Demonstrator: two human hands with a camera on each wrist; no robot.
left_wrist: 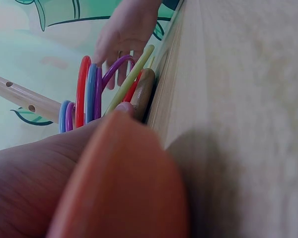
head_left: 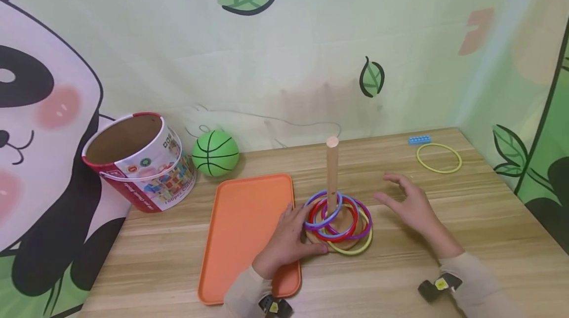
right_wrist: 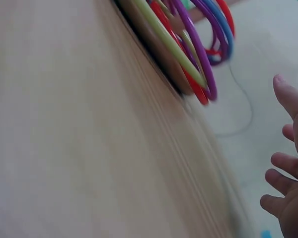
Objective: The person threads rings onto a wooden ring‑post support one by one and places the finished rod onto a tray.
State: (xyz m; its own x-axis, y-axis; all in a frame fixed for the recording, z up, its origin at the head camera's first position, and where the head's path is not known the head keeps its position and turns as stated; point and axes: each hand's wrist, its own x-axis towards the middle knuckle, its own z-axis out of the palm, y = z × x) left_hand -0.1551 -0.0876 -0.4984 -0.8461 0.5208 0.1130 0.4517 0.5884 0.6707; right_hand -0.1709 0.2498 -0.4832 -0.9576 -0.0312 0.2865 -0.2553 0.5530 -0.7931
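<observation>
A wooden peg [head_left: 332, 175] stands upright on a round wooden base [head_left: 346, 220], with several red, blue, purple and yellow rings [head_left: 370, 231] stacked loosely around its foot. At the upper left of the stack, some rings lean tilted about the peg. My left hand [head_left: 291, 236] holds the left side of the base, thumb along its front edge and fingers beside the rings. In the left wrist view the thumb tip shows right at the base's rim. My right hand [head_left: 409, 204] is raised to the right of the stack, fingers spread and apart from it, holding nothing.
An orange tray [head_left: 249, 229] lies to the left, partly under my left forearm. Behind it are a green ball [head_left: 215, 153] and a printed bucket [head_left: 166, 187]. At the back right, a yellow ring [head_left: 461, 162] lies next to a blue toy brick [head_left: 420, 139].
</observation>
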